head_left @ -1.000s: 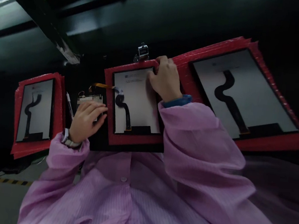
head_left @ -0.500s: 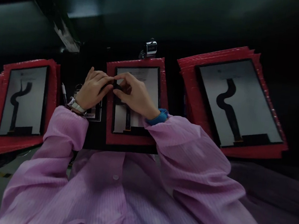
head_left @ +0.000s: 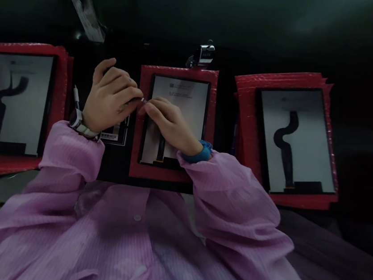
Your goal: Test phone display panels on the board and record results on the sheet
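Observation:
In the middle lies a display panel (head_left: 189, 113), grey-backed with a dark frame. From its lower edge a black flex cable (head_left: 160, 149) runs up beneath my right hand (head_left: 171, 125), whose thumb and fingers are closed in a pinch. My left hand (head_left: 110, 97) meets it fingertip to fingertip at the panel's left edge, thumb and forefinger closed, the thumb of this hand partly hidden. A small light piece shows between the fingertips, seemingly the cable's end. The cable's middle stretch is covered by my right hand.
Red plastic sheets (head_left: 169, 175) lie under the middle panel. Similar panels rest on red stacks at left (head_left: 28, 108) and right (head_left: 300, 144). A metal tally counter (head_left: 205, 54) stands behind, with a pen (head_left: 76, 97) and a barcode label (head_left: 110, 136) near my left wrist.
The view has shifted. My left hand has turned, its fingers now more curled in at the pinch. My right fingers have drawn closer together; a small light piece now shows between the hands.

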`<state>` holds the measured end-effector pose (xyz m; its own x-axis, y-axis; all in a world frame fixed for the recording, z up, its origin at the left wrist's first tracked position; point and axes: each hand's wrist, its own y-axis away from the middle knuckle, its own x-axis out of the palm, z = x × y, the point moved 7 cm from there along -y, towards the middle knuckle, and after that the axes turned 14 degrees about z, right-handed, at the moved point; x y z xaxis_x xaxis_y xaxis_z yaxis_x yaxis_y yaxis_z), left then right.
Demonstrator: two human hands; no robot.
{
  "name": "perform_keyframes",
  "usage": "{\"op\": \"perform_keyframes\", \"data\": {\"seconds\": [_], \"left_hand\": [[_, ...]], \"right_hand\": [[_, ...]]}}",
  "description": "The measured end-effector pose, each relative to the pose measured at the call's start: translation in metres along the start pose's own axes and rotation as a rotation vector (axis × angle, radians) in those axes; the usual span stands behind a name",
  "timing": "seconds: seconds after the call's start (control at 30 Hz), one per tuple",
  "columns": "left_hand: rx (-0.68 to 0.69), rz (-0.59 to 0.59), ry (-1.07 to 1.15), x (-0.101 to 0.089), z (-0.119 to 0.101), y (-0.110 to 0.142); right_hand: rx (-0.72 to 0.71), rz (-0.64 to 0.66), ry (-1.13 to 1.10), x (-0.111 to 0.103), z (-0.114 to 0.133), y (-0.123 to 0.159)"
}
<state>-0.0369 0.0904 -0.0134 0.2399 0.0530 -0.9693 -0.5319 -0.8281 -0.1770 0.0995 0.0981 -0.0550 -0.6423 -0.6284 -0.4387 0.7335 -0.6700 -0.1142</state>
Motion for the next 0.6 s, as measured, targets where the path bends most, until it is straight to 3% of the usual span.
{"op": "perform_keyframes", "data": {"seconds": [0.2, 0.6], "left_hand": [[0.074, 0.148, 0.19, 0.014, -0.005, 0.0], [0.072, 0.225, 0.187, 0.03, -0.01, -0.001]], "right_hand": [[0.007, 0.052, -0.107, 0.001, -0.004, 0.0], [-0.012, -0.067, 0.165, 0.002, -0.001, 0.0]]}}
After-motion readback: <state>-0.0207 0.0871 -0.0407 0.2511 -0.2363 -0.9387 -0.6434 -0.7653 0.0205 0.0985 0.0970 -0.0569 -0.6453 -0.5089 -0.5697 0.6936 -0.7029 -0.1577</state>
